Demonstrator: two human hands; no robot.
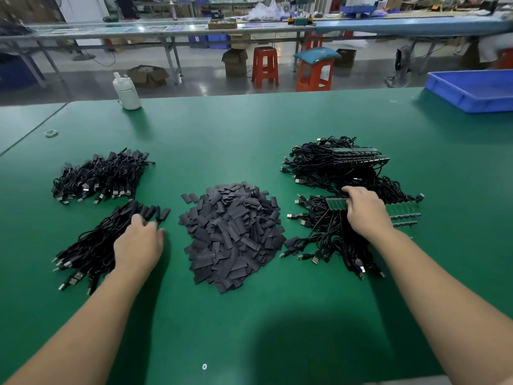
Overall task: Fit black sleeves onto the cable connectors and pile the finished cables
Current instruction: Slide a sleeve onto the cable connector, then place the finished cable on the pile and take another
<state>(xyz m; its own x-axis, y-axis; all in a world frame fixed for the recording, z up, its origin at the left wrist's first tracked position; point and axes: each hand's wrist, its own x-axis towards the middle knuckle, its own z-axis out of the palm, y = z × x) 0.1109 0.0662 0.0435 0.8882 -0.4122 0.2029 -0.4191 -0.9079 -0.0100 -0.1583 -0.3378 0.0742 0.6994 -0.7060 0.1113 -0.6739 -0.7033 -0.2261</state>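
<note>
Sleeves (231, 234) heaped on green table (249, 129). Left hand (138, 241) spread over finished cables (91, 251); right hand (365, 211) seemingly pinching bare cables (327, 229). No legible writing.

One wide-angle view, worn on the person's head, looks forward and down across the green bench (249, 129). Both forearms reach in from the bottom corners, close to the lens. Beyond the bench's far edge, the factory floor and orange stools (265, 66) show, curved by the lens.
</note>
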